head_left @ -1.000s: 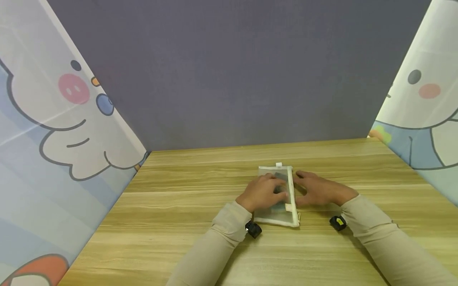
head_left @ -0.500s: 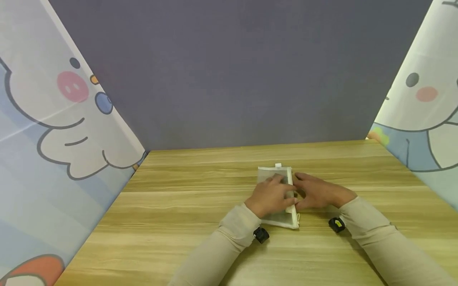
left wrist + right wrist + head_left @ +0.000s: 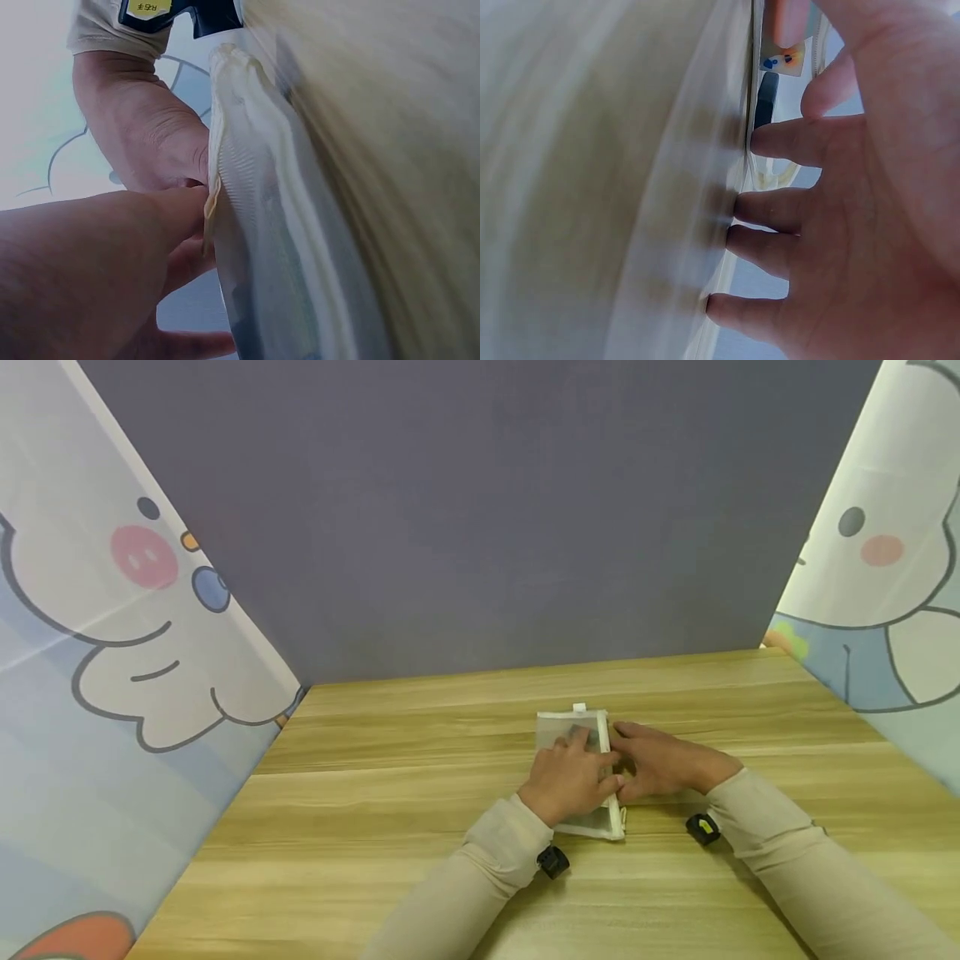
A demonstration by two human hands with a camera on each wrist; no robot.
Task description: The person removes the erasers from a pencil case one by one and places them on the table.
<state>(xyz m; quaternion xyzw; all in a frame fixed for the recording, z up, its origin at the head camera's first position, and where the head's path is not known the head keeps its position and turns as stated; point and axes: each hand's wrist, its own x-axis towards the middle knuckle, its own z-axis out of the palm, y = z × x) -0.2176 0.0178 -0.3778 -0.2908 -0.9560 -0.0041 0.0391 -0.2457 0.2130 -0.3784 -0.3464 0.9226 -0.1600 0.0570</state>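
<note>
A translucent mesh zip pouch (image 3: 553, 727) with white edging lies flat on the wooden table, something darker showing through it. My left hand (image 3: 567, 781) rests over it, thumb and forefinger reaching the white zipper edge on the right. In the left wrist view that thumb touches a small tan tab (image 3: 211, 214) at the edge. My right hand (image 3: 663, 764) is along the same side, its straight fingers (image 3: 761, 247) pointing down with tips at the table beside the pouch. The two thumbs come close together at the zipper edge, where whether they pinch it I cannot tell.
The wooden table (image 3: 360, 827) extends on all sides of the pouch. A dark grey panel (image 3: 480, 527) stands along the back, and cartoon-printed sheets (image 3: 150, 668) flank both sides. A wrist camera (image 3: 553, 862) hangs under the left sleeve.
My left hand has slid right across the pouch, from its middle to the zipper edge. The right hand stays almost in place. The view has shifted slightly.
</note>
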